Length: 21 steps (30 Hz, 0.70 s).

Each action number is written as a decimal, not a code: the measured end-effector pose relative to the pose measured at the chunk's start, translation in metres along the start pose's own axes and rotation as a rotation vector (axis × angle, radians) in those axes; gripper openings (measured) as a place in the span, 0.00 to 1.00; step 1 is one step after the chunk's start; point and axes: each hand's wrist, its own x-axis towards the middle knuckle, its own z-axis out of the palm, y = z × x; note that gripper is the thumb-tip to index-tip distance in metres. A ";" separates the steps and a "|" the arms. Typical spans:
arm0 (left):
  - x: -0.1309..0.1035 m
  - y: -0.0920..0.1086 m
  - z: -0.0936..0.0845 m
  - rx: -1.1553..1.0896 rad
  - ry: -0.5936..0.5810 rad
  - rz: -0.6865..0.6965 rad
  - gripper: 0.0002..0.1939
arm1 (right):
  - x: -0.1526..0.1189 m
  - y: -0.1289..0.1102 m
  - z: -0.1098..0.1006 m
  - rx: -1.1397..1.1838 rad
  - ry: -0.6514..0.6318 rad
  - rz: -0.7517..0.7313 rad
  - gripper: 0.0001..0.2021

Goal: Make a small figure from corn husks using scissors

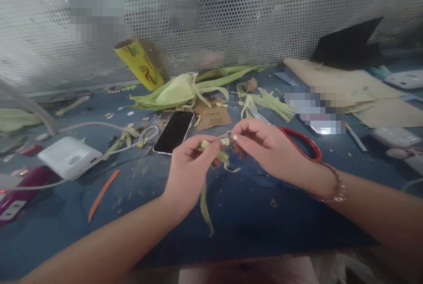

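- The left hand point(190, 169) pinches a pale green husk piece point(223, 156) between thumb and fingers, probably to keep the small, soft bundle from unrolling.
- The right hand point(264, 143) has its grip pressed together at the fingertips, pinching the end of a thin strand point(226, 134) that spans the short gap; holding both ends this close likely gives fine control.
- Both hands are above the table point(244, 231), near its front edge, perhaps for an easy, close view.
- Scissors with red handles point(312, 145) lie just beside the right wrist, seemingly within reach; the phone point(174, 132) and larger husk point(178, 92) lie farther back, leaving the hands room.
- The husk piece looks folded and yellowish green, creamy white at its upper end, with a curled, ragged shred below. A long green strip point(205, 213) hangs under the left hand; whether it joins the bundle is hidden.
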 end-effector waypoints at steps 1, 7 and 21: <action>0.000 0.000 0.000 0.000 -0.001 -0.011 0.04 | 0.000 0.000 0.000 -0.001 0.011 -0.008 0.03; -0.002 0.003 0.002 0.062 -0.080 -0.087 0.07 | 0.000 0.003 -0.005 -0.161 0.038 -0.275 0.02; -0.003 0.006 0.003 0.212 -0.260 -0.145 0.07 | 0.000 -0.003 -0.003 -0.110 -0.076 -0.066 0.03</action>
